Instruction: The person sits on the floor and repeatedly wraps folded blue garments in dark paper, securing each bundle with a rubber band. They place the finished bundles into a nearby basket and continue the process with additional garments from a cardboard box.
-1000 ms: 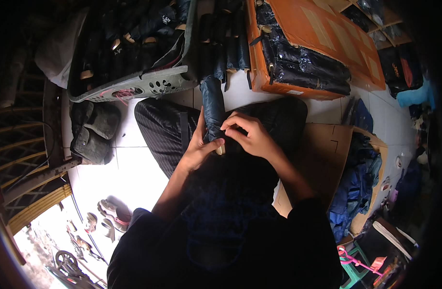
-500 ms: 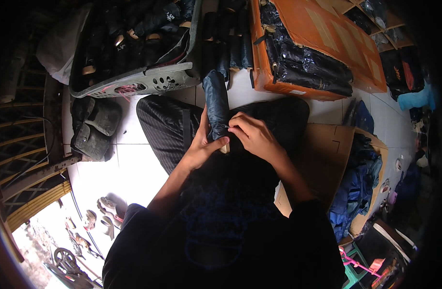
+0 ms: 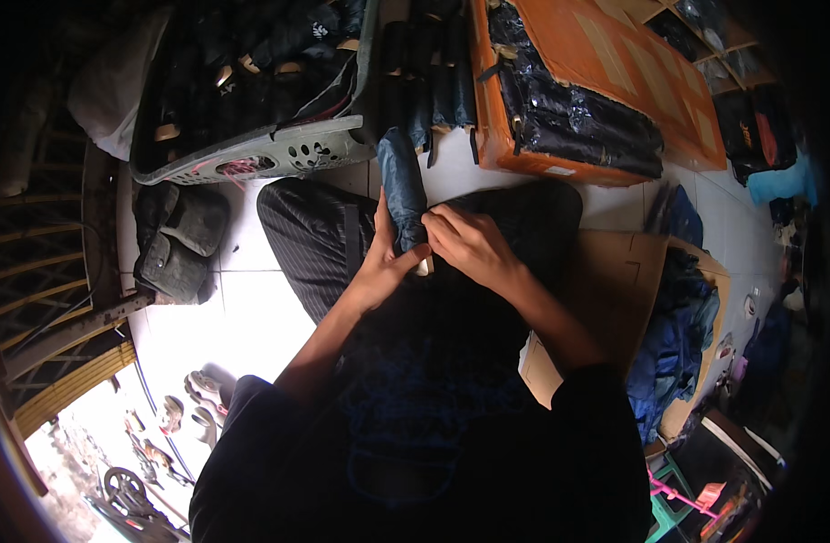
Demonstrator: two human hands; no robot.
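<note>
I am sitting on a white tiled floor [image 3: 252,308] with lots of dark stuff all around me. In front of my knees I hold a rolled-up dark blue cloth [image 3: 402,185]. It is long and thin, and it points away from me. My left hand [image 3: 383,262] is wrapped around the near end of the roll from the left side, with the thumb on top. My right hand [image 3: 469,244] is closed on the same end from the right, and the fingers pinch the cloth right beside a small pale tag [image 3: 424,266]. Both hands touch each other there, tight on the roll. The far end of the roll lies near a grey plastic basket [image 3: 297,149] with holes in its wall. The basket is full of dark rolled things. To the right of it is an orange cardboard box [image 3: 614,72] with shiny black bags [image 3: 569,118] inside. A flat brown cardboard sheet [image 3: 623,281] lies on my right, with a blue heap of cloth [image 3: 677,353] on it. A dark bag [image 3: 175,240] sits on the floor to my left.
</note>
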